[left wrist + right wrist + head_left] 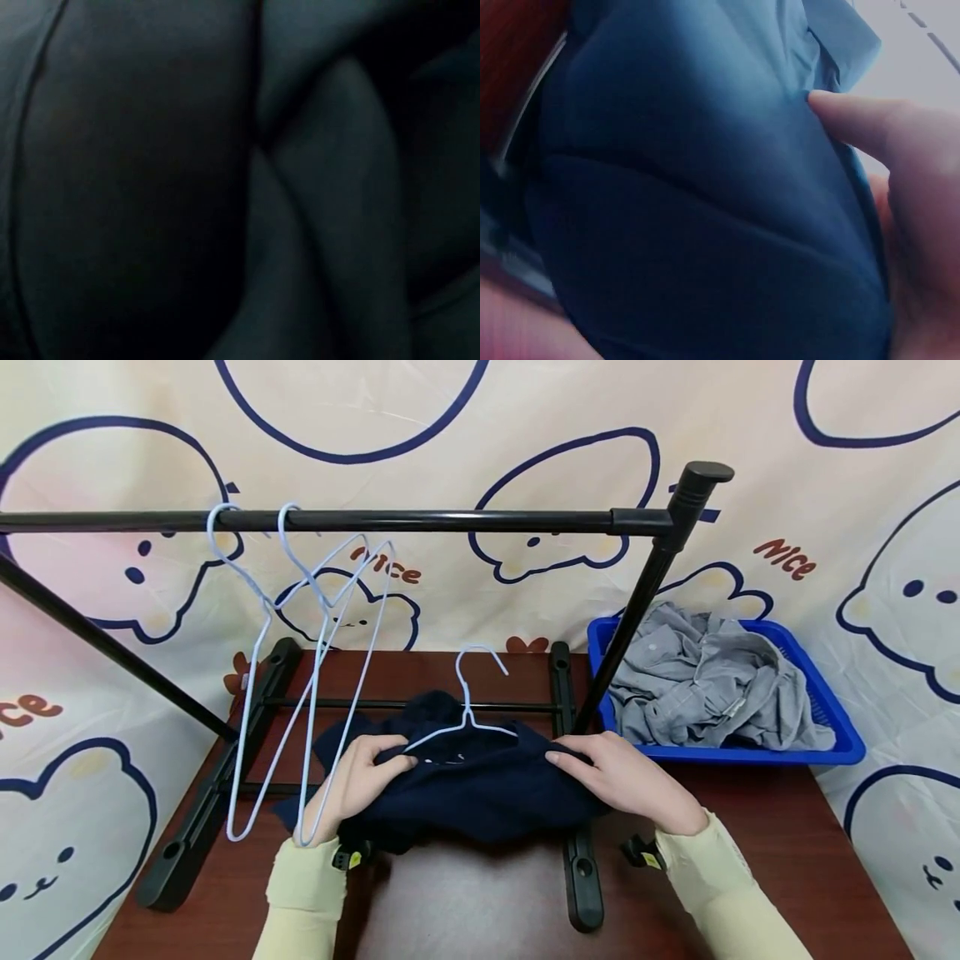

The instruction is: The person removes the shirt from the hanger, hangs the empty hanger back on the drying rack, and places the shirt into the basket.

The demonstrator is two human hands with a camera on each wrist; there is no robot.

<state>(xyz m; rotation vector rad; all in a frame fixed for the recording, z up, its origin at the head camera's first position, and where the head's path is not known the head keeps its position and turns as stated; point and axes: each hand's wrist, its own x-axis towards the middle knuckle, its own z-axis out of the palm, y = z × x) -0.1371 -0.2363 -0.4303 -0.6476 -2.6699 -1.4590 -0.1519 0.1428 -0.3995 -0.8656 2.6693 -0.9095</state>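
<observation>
A navy shirt is held up in front of me, over the base of a rack. The hook of a pale blue hanger rises from its neckline, and the ends of the hanger's arms are hidden in the cloth. My left hand pinches the left shoulder between thumb and fingers. At the right shoulder, my right hand grips the fabric, thumb in front. The right wrist view shows that thumb against the shirt. Dark folds of cloth fill the left wrist view.
A black rack's bar crosses above. Two pale blue hangers hang from it at left, overlapping my left wrist in the head view. A blue basket with grey clothing stands at back right, behind the rack's slanted post.
</observation>
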